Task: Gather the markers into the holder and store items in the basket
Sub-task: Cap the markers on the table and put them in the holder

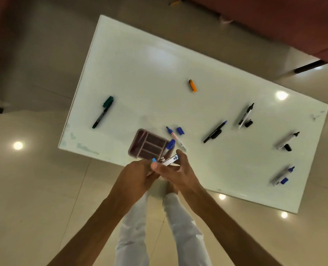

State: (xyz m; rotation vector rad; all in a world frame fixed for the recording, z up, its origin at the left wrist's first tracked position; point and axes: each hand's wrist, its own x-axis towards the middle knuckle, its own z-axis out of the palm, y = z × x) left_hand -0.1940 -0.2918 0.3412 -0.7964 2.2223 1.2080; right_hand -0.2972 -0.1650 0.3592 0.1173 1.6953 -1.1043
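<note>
Two hands meet at the near edge of the white desk (pixel 132 73), about 6 o'clock from its centre. Your left hand (pixel 138 175) and right hand (pixel 175 172) both curl their grip round one white marker (pixel 169 160), which lies across the fingers with a light blue end (pixel 154 160) toward 9 o'clock.

The dark compartmented holder (pixel 149 145) stands just beyond your hands at 12 o'clock, near the desk edge. One blue-capped marker (pixel 168 146) leans in its 3 o'clock corner.

Loose items on the desk, by direction from the holder:
- An uncapped blue marker (pixel 175 138) lies just beside it at 3 o'clock, its blue cap (pixel 180 130) close by.
- A black pen with a blue tip (pixel 215 131) is farther out at 3 o'clock.
- An uncapped black marker (pixel 245 116) and its black cap (pixel 248 123) lie at 2 o'clock.
- A second uncapped black marker (pixel 287 140) lies with a cap touching it, far at 3 o'clock.
- Another blue marker (pixel 282 174) lies at 4 o'clock, a blue cap beside it.
- A green marker (pixel 102 112) lies at 10 o'clock, well apart.
- An orange item (pixel 192 85) lies at 1 o'clock; what it is cannot be told.
</note>
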